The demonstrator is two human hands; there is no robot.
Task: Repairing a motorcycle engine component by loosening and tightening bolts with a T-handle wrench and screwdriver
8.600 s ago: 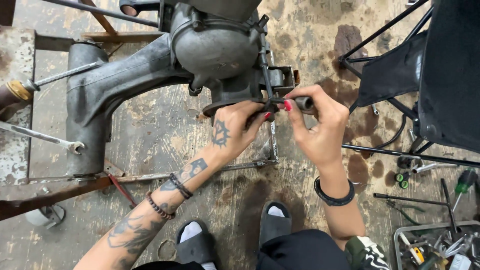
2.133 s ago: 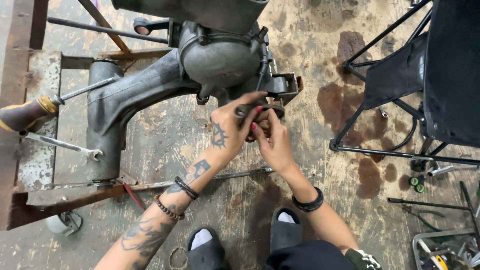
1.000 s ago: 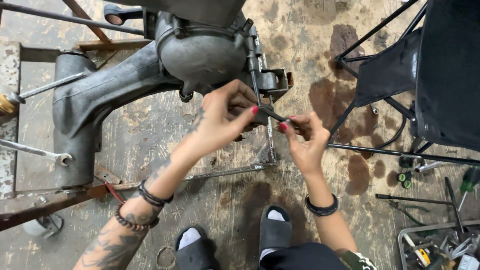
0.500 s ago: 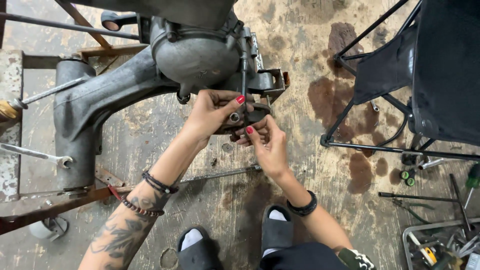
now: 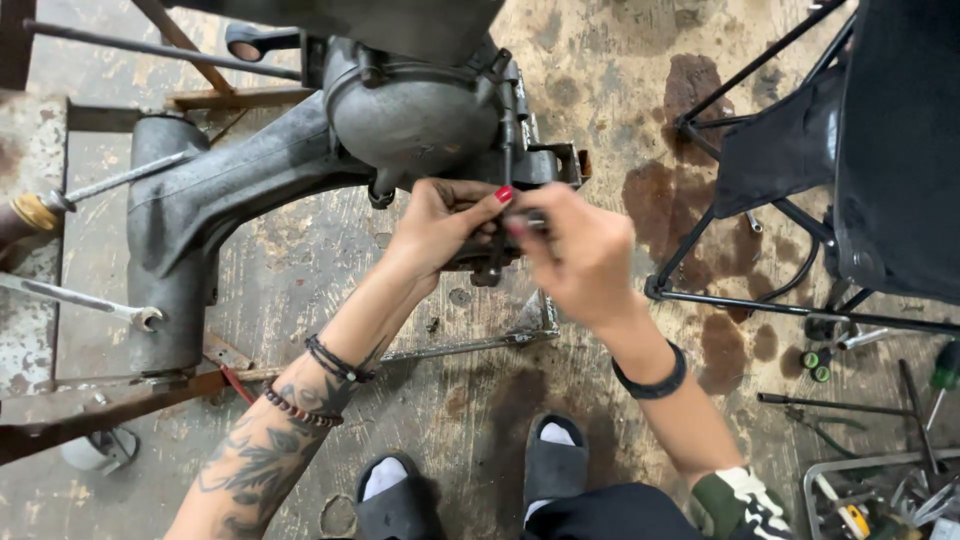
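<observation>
Hands are meeting at the middle of the frame, under the grey engine casing. Your left hand is curling its fingers around the small bracket at the casing's lower right edge, while your right hand is pinching a thin metal tool just beside it, fingers closed on its shaft. The tool's tip is hidden, so you are working half blind; it could slip off and nick your left fingers, which are sitting right against it. A dropped small part could get lost on the stained floor among the loose tools at the lower right.
</observation>
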